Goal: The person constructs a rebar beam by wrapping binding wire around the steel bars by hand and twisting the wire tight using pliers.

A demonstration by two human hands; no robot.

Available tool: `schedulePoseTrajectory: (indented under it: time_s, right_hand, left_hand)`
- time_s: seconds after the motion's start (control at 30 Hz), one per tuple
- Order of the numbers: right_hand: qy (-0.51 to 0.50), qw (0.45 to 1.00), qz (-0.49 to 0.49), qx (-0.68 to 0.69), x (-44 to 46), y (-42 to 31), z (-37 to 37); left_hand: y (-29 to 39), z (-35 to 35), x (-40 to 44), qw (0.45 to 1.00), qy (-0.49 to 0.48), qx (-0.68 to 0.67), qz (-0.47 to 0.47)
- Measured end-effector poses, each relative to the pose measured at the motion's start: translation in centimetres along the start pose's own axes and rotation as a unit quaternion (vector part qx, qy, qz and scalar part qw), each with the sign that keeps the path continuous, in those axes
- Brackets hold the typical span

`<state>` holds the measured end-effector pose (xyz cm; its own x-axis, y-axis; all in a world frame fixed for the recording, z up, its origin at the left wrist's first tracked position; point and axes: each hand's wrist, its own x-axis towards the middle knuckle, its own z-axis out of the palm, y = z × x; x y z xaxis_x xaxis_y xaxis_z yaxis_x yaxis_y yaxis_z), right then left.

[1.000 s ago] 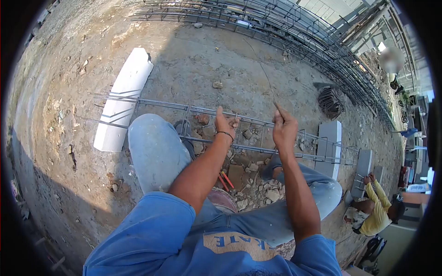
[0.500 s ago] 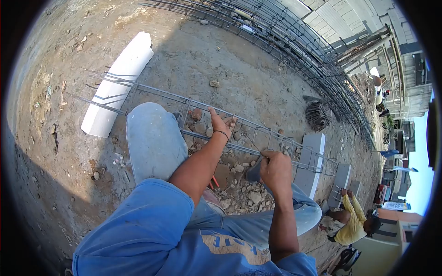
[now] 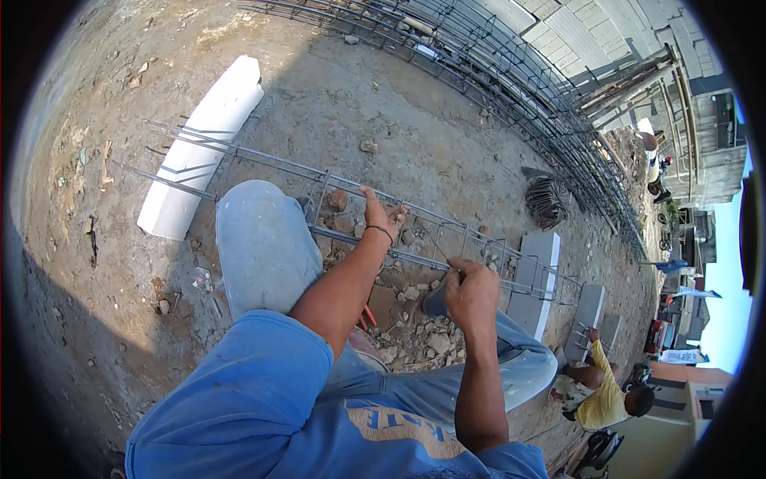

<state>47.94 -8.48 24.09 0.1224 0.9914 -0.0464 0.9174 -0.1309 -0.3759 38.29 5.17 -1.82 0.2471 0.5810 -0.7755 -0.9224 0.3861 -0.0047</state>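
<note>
A long rebar cage (image 3: 279,162) of thin bars with square stirrups lies across in front of my knees. My left hand (image 3: 383,217) is closed on the cage near one stirrup, its thumb by the far bar. To its right, my right hand (image 3: 473,294) is pinched on a thin wire (image 3: 441,249) that runs toward the cage. The wire's far end is too fine to follow. Red tool handles (image 3: 369,315) show on the ground below my left forearm, the rest of the tool being hidden.
A white block (image 3: 203,144) supports the cage's left end; another white-sided block (image 3: 536,275) is under its right part. Stones and rubble (image 3: 435,343) lie between my legs. Long rebar cages (image 3: 495,76) and a wire coil (image 3: 548,201) lie beyond. A person in yellow (image 3: 606,399) crouches at right.
My right hand has shifted slightly left and down with the wire. My left hand stays on the cage. The person in yellow has changed arm and head position.
</note>
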Motion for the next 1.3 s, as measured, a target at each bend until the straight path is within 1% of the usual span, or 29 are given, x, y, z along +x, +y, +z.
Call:
schedulePoseTrajectory:
  time_s: [0.03, 0.07, 0.13, 0.23, 0.37, 0.57, 0.63, 0.7, 0.73, 0.77, 0.8, 0.83, 0.9, 1.03, 1.1, 1.2, 1.3]
  right_hand:
    - [0.022, 0.999, -0.034, -0.004, -0.4, -0.1, 0.3]
    - [0.021, 0.999, -0.035, -0.004, -0.8, -0.3, 0.3]
    - [-0.011, 1.0, 0.016, 0.0, -1.3, -0.8, 0.0]
    - [-0.013, 0.999, 0.035, 0.0, -1.6, -0.8, -0.1]
    - [-0.016, 0.998, 0.052, -0.011, -1.1, 0.2, 1.1]
    - [-0.009, 0.999, 0.037, -0.002, 1.6, 1.4, 7.0]
    - [-0.013, 0.997, 0.071, 0.02, 2.1, 1.1, 9.0]
    - [-0.005, 0.997, 0.072, 0.02, 2.5, 0.8, 10.3]
    - [0.019, 0.997, 0.067, 0.023, 2.6, 0.7, 10.7]
    - [0.042, 0.997, 0.062, 0.026, 2.5, 0.7, 11.0]
    - [0.043, 0.997, 0.065, 0.026, 2.5, 0.6, 11.2]
    - [0.04, 0.996, 0.071, 0.028, 2.5, 0.5, 11.0]
    - [0.037, 0.996, 0.08, 0.028, 2.6, 0.5, 10.9]
    - [0.014, 0.994, 0.091, 0.055, 2.4, 1.1, 11.2]
    - [0.004, 0.993, 0.097, 0.06, 2.5, 1.3, 11.3]
    - [-0.016, 0.992, 0.102, 0.069, 3.0, 2.0, 11.2]
    - [-0.034, 0.986, 0.124, 0.109, 3.7, 3.8, 11.8]
  left_hand:
    - [0.0, 0.0, 0.2, 1.0, 0.0, -0.001, 0.002]
    - [-0.2, -0.1, 0.3, 1.0, -0.001, 0.007, 0.01]
    - [0.0, 0.0, 0.3, 1.0, -0.001, 0.014, 0.02]
    - [0.0, 0.1, 0.0, 1.0, -0.01, 0.018, 0.01]
    - [0.0, 0.4, -0.5, 1.0, 0.003, 0.024, 0.007]
    - [-0.1, 0.8, -0.8, 0.999, 0.023, 0.031, 0.013]
    - [-0.3, 0.6, -0.5, 0.999, 0.029, 0.039, 0.013]
    - [-0.3, 0.6, 0.2, 0.997, 0.021, 0.068, 0.024]
    - [-0.5, 0.8, 0.1, 0.997, 0.021, 0.071, 0.023]
    - [-0.8, 1.1, 0.0, 0.993, 0.039, 0.1, 0.056]
    - [-1.0, 1.2, 0.0, 0.986, 0.057, 0.129, 0.087]
    - [-1.2, 1.1, 0.2, 0.986, 0.058, 0.132, 0.085]
    - [-1.6, 1.0, 0.7, 0.975, 0.054, 0.171, 0.128]
    - [-1.4, 1.3, -0.3, 0.977, 0.045, 0.167, 0.126]
    - [-1.3, 0.9, -0.1, 0.972, 0.025, 0.193, 0.131]
    - [-1.1, 1.5, -0.6, 0.969, 0.044, 0.207, 0.124]
    - [-1.1, 1.1, -0.4, 0.965, 0.025, 0.223, 0.132]
